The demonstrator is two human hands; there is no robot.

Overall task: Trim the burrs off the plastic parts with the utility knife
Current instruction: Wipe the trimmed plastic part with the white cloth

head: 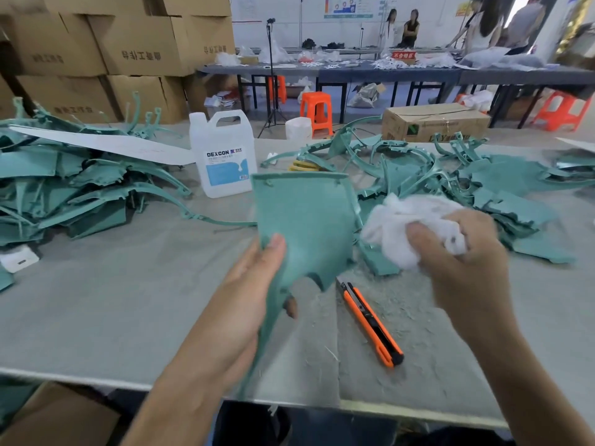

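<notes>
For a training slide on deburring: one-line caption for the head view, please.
Left hand holds a teal plastic part, right hand grips a white cloth; utility knife lies on the table.

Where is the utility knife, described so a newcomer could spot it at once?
Start at the grey work table, near its front edge. Just below the teal panel that the left hand holds up, and left of the right hand gripping a white rag, the utility knife lies flat. It is slim, orange and black, among teal parts and pale shavings.
</notes>
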